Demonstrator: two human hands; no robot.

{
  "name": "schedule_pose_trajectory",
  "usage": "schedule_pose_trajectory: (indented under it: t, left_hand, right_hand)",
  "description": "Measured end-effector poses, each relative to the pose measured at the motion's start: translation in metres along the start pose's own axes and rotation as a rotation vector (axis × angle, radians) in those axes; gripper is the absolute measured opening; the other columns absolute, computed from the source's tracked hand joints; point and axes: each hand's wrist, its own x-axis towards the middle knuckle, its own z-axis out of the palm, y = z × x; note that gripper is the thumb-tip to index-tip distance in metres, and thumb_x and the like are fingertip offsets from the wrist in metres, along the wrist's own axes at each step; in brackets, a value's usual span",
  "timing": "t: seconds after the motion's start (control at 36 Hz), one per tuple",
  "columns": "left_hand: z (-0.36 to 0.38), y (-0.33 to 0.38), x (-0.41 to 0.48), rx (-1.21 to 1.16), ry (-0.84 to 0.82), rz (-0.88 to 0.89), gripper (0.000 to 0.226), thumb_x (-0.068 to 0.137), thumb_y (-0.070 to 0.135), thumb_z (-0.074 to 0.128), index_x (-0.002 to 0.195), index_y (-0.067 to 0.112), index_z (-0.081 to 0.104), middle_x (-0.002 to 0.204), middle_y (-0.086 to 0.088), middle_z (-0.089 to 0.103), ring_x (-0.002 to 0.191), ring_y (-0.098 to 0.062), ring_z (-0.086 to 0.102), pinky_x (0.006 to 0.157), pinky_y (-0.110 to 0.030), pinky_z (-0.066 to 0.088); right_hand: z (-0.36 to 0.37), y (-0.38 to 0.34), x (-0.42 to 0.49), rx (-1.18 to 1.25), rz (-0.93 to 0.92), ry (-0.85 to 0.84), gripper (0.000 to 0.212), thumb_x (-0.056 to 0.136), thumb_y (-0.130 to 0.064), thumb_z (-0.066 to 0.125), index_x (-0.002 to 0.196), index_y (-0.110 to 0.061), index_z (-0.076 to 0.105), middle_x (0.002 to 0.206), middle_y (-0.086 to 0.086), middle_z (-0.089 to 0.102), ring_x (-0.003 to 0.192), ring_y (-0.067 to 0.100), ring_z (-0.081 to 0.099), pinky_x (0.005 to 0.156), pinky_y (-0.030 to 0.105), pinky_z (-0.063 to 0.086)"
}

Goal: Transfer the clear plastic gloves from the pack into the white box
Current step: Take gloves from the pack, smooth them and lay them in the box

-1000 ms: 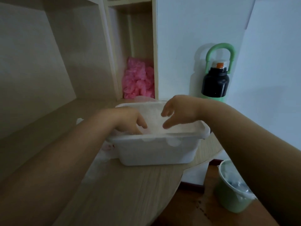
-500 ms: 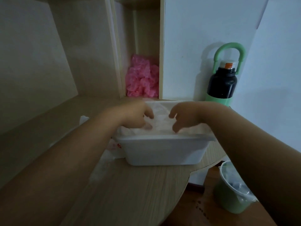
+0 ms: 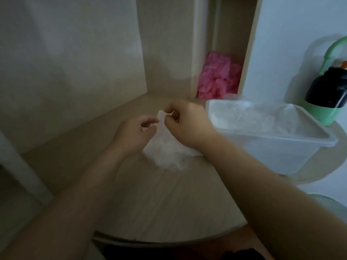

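A crumpled pink bundle sits in a narrow shelf compartment at the far side. A black bottle with a green handle stands far right on the wooden surface.

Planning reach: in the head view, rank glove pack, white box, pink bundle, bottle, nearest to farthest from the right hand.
1. glove pack, pinched by the right hand
2. white box, just right
3. pink bundle, back cubby
4. bottle, far right
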Motion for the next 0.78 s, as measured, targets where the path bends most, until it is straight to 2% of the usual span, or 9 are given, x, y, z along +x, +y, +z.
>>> schedule_pose_trajectory:
  t: [0.08,0.17,0.28,0.39,0.47,0.56,0.61,0.69,0.78]
  left_hand:
    - [0.007,-0.025,-0.015,0.172,-0.119,-0.088,0.034,0.092,0.022,0.06,0.126,0.021,0.06,0.124,0.004,0.057,0.118,-0.013,0.051,0.093,-0.023,0.036]
    - [0.02,-0.041,-0.025,0.225,-0.201,-0.143,0.05,0.093,0.029,0.059,0.14,0.019,0.045,0.142,-0.002,0.048,0.124,-0.017,0.048,0.096,-0.025,0.035]
    - [0.038,-0.059,-0.029,0.181,-0.108,-0.146,0.05,0.094,0.029,0.057,0.14,0.016,0.046,0.133,-0.004,0.056,0.117,-0.018,0.054,0.091,-0.022,0.036]
    - [0.045,-0.075,-0.023,0.148,0.082,-0.124,0.046,0.089,0.028,0.063,0.132,0.012,0.055,0.125,-0.008,0.06,0.112,-0.021,0.056,0.091,-0.023,0.038]
    - [0.05,-0.081,-0.018,0.355,0.014,-0.099,0.053,0.086,0.037,0.065,0.133,0.014,0.054,0.139,-0.008,0.048,0.125,-0.026,0.045,0.104,-0.032,0.036]
    - [0.054,-0.081,-0.016,0.414,-0.016,-0.095,0.04,0.089,0.041,0.06,0.123,0.02,0.065,0.139,0.0,0.05,0.123,-0.024,0.048,0.103,-0.041,0.038]
    - [0.053,-0.082,-0.016,0.313,0.058,-0.078,0.03,0.088,0.035,0.064,0.11,0.018,0.072,0.129,0.001,0.059,0.115,-0.02,0.055,0.099,-0.036,0.042]
    - [0.049,-0.08,-0.019,0.158,0.165,-0.076,0.018,0.084,0.022,0.07,0.099,0.012,0.076,0.117,-0.002,0.067,0.107,-0.017,0.06,0.09,-0.018,0.038]
    - [0.046,-0.078,-0.021,0.146,0.162,-0.088,0.013,0.082,0.019,0.072,0.093,0.013,0.077,0.1,-0.001,0.071,0.092,-0.015,0.063,0.078,-0.018,0.04]
  right_hand:
    - [0.031,0.007,-0.006,0.051,0.135,-0.106,0.035,0.094,-0.014,0.048,0.128,-0.015,0.056,0.119,0.006,0.063,0.102,0.019,0.06,0.087,0.027,0.048]
    - [0.054,0.023,-0.012,0.11,0.269,-0.2,0.045,0.095,-0.014,0.047,0.139,-0.018,0.043,0.134,0.004,0.053,0.115,0.017,0.053,0.092,0.026,0.042]
    - [0.08,0.036,-0.021,0.195,0.354,-0.319,0.055,0.096,-0.016,0.046,0.147,-0.023,0.028,0.147,0.003,0.039,0.132,0.019,0.04,0.104,0.028,0.033]
    - [0.097,0.049,-0.033,0.134,0.343,-0.268,0.054,0.095,-0.021,0.047,0.147,-0.022,0.031,0.144,0.004,0.044,0.129,0.018,0.044,0.106,0.03,0.033]
    - [0.1,0.054,-0.035,0.12,0.317,-0.238,0.056,0.094,-0.026,0.048,0.147,-0.024,0.03,0.141,0.002,0.047,0.127,0.017,0.046,0.105,0.031,0.035]
    - [0.102,0.056,-0.035,0.117,0.311,-0.212,0.055,0.094,-0.025,0.049,0.146,-0.024,0.032,0.139,0.002,0.049,0.125,0.017,0.047,0.101,0.028,0.036]
    - [0.103,0.057,-0.035,0.106,0.299,-0.202,0.054,0.094,-0.027,0.049,0.146,-0.025,0.032,0.139,0.001,0.049,0.124,0.016,0.047,0.101,0.029,0.037]
    - [0.104,0.058,-0.036,0.094,0.288,-0.189,0.054,0.094,-0.03,0.048,0.145,-0.026,0.033,0.141,0.0,0.047,0.127,0.017,0.045,0.104,0.033,0.038]
    - [0.104,0.057,-0.037,0.09,0.28,-0.176,0.053,0.094,-0.031,0.049,0.144,-0.025,0.034,0.141,0.0,0.047,0.127,0.016,0.045,0.104,0.033,0.037]
